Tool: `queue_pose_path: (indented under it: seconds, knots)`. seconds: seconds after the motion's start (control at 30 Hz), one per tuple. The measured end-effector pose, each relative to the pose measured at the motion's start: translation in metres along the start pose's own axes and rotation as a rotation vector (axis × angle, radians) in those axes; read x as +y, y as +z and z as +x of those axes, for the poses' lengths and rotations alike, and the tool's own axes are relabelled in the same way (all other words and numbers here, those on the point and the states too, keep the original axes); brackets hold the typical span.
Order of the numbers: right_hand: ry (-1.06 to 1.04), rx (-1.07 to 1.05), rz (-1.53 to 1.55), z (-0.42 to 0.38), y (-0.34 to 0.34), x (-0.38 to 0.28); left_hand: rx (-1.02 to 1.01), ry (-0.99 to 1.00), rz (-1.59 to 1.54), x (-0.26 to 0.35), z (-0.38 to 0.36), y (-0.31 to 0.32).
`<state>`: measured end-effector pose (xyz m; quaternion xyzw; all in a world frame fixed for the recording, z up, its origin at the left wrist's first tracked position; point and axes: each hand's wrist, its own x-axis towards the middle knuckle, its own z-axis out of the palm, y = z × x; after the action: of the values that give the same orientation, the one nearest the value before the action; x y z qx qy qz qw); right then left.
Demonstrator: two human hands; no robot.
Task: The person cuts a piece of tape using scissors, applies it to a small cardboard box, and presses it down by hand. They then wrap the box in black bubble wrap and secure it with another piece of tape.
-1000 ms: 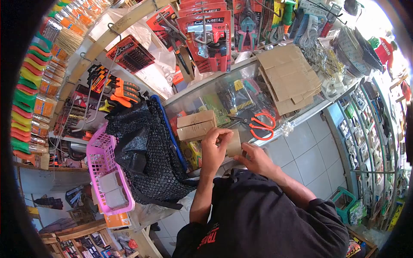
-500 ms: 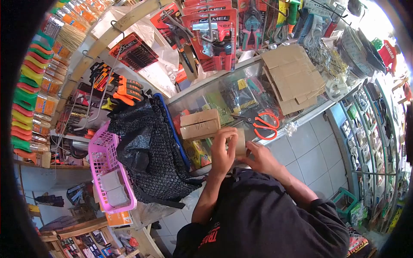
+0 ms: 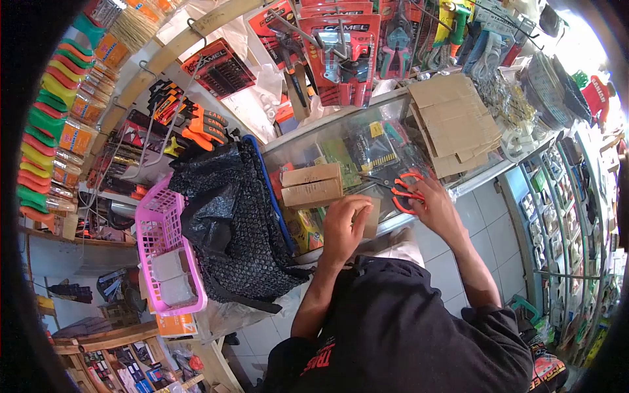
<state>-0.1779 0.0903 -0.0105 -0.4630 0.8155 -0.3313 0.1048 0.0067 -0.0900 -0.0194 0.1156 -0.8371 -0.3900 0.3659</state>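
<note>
Over the glass counter, my left hand (image 3: 344, 228) has its fingers curled on a small brown piece of cardboard (image 3: 371, 223), which is partly hidden behind the hand. My right hand (image 3: 434, 208) grips the red handles of a pair of scissors (image 3: 401, 192) lying on the glass. The blades point left, toward a small closed cardboard box (image 3: 312, 186). That box sits just beyond my left hand. A stack of flattened cardboard (image 3: 452, 121) lies on the counter beyond my right hand.
Left of the counter are a black bubble-wrap bundle (image 3: 255, 262) and a pink plastic basket (image 3: 145, 226). Red tool packages (image 3: 339, 59) hang above the counter's back edge. Packed display racks (image 3: 567, 216) stand at the right, past the tiled floor (image 3: 481, 229).
My right hand has left the cardboard piece, moved right and taken hold of the scissors handles. My left hand stays at the cardboard. The view has shifted slightly.
</note>
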Motion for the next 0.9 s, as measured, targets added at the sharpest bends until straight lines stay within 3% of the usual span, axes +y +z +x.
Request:
queue_pose_path:
  seconds: [0.1,0.2,0.3,0.5,0.7,0.8,0.9]
  knots:
    - [-0.169,0.005,-0.184,0.008,0.017,0.035,-0.055,-0.039,-0.039,-0.001,0.006,-0.005]
    - [-0.198,-0.007,-0.189,0.019,0.026,0.038,-0.085,-0.167,-0.176,0.001,0.014,-0.009]
    - [-0.04,-0.164,-0.167,0.028,0.022,0.027,-0.102,-0.171,-0.186,0.0,0.019,-0.012]
    - [-0.073,-0.168,-0.232,0.034,0.026,0.028,-0.188,-0.171,-0.179,-0.008,0.022,-0.018]
    - [-0.098,-0.092,-0.227,0.022,-0.015,0.009,-0.205,-0.262,-0.263,0.0,0.025,-0.023]
    - [-0.05,-0.193,-0.179,0.017,-0.047,0.001,-0.214,-0.337,-0.319,0.004,0.025,-0.025]
    - [-0.129,-0.238,-0.071,0.016,-0.075,0.001,-0.172,-0.2,-0.261,-0.01,0.02,-0.017]
